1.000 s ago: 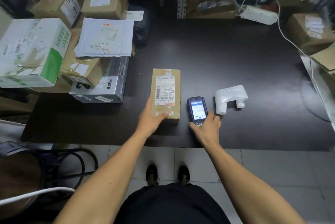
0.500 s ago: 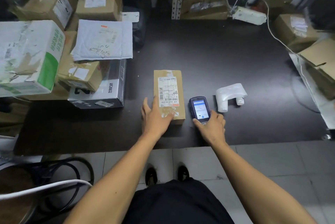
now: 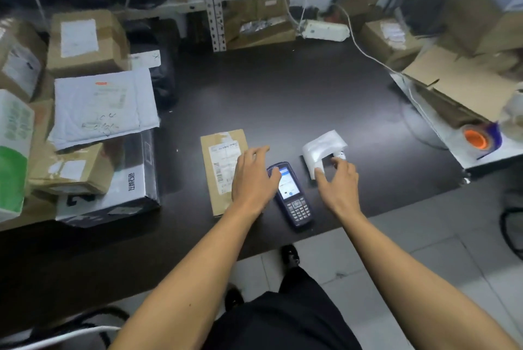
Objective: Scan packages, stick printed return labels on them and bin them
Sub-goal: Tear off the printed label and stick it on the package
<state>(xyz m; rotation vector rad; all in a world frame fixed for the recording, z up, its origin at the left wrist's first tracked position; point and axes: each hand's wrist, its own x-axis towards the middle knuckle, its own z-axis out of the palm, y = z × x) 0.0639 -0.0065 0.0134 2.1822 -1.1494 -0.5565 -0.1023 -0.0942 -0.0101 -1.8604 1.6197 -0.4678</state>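
I stand at a dark table [image 3: 297,100] and look down at my two bare arms. My left hand [image 3: 253,180] lies flat, fingers straight and spread, over the right side of a small brown package [image 3: 218,171]. The package lies flat on the table near the front edge, with its white label [image 3: 223,163] facing up. My left fingertips reach past the package and touch the top of the blue scanner [image 3: 293,197], which lies on the table just beside the package, screen lit. My left hand holds nothing.

My right hand [image 3: 338,182] is open too, with fingers loosely bent. It is at the white label printer [image 3: 322,151], which sits on the table just right of the scanner. My thumb and a finger are at the printer's near side, but I cannot tell if they grip it or only touch it.

To my left is a pile of packages: a white padded envelope [image 3: 104,106] on top of a grey box [image 3: 133,182], brown boxes [image 3: 85,41] behind, and a white and green box [image 3: 14,151] at the edge. At the back, a white power strip [image 3: 325,29] lies by a metal shelf post [image 3: 215,4]. On the right is a flattened cardboard piece [image 3: 464,83] and a tape roll with an orange core [image 3: 478,137].
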